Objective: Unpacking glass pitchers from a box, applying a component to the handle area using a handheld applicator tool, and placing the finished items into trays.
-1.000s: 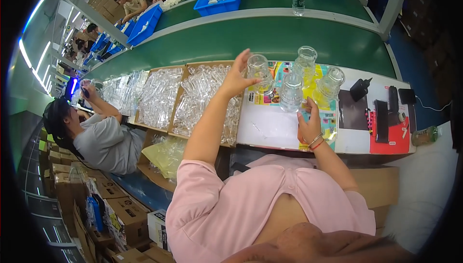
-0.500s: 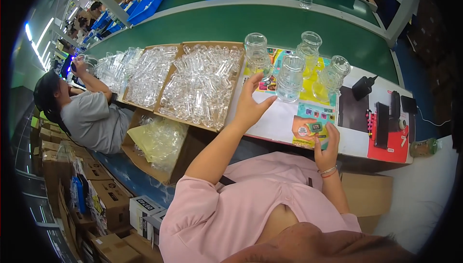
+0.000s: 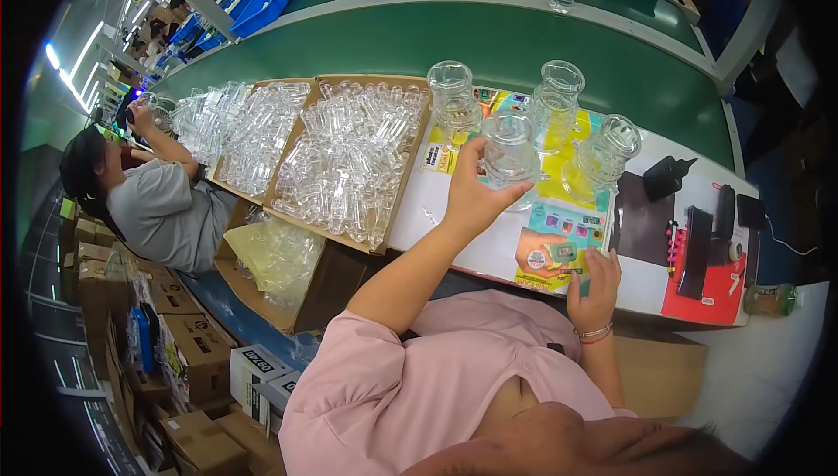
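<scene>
My left hand [image 3: 478, 192] is curved around a clear ribbed jar [image 3: 511, 149], thumb on the near side and fingers at its left. That jar is nearest me in a group of clear jars, with another jar [image 3: 452, 96] at the back left, one jar [image 3: 557, 101] behind and one jar [image 3: 607, 157] to the right. They stand on colourful printed sheets [image 3: 572, 214] over a white tabletop. At the table's near edge, my right hand [image 3: 595, 293] is open, its fingers loosely bent beside the sheet's lower corner.
Left of the jars, a cardboard tray [image 3: 403, 175] holds many clear tubular pieces. A black dropper bottle [image 3: 668, 178], a dark phone-like slab [image 3: 695, 251] and a red sheet [image 3: 720, 297] lie right. Behind runs a green conveyor [image 3: 393, 40]. A seated co-worker [image 3: 170, 214] is at the left.
My left hand has moved right onto the nearest jar and closed around it. My right hand has stayed by the table edge. The whole view has shifted slightly.
</scene>
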Motion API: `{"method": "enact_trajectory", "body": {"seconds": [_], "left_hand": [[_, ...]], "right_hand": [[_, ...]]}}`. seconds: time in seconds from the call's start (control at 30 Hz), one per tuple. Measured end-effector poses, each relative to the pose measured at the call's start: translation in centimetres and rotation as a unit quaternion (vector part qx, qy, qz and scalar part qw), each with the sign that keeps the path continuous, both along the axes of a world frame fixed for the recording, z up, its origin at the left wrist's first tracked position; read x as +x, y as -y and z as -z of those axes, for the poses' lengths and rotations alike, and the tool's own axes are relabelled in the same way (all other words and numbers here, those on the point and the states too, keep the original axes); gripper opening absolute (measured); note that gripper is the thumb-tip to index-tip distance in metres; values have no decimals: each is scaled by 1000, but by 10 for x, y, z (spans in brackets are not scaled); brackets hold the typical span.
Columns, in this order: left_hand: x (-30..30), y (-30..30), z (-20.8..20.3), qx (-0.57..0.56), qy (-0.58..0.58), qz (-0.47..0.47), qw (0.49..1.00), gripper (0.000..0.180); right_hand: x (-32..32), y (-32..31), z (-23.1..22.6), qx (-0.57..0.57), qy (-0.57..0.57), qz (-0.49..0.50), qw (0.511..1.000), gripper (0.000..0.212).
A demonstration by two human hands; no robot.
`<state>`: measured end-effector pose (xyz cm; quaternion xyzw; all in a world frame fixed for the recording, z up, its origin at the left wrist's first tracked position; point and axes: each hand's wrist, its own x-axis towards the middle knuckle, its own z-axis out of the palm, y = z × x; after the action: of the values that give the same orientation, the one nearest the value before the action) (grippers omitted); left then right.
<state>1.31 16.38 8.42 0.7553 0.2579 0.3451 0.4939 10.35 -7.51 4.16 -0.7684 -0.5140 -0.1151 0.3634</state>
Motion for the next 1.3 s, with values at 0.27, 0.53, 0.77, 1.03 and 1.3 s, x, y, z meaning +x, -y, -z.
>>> {"method": "enact_trajectory", "body": {"seconds": [0.27, 0.53, 0.77, 1.03, 1.3], "left_hand": [[-2, 6, -28, -204, 118, 51, 970, 62], [-2, 15, -39, -193, 116, 70, 972, 61], [6, 4, -25, -152, 79, 81, 982, 65], [2, 2, -12, 150, -30, -18, 988, 76], [-140, -47, -46, 297, -144, -57, 942, 29]], "right_hand": [[3, 0, -3, -16, -17, -17, 1000, 39], [4, 2, -4, -22, -24, -33, 999, 38], [3, 2, -1, -26, -19, -31, 999, 36], [-2, 4, -6, -31, -3, -34, 999, 36], [52, 33, -24, 149, -136, 117, 972, 56]]}}
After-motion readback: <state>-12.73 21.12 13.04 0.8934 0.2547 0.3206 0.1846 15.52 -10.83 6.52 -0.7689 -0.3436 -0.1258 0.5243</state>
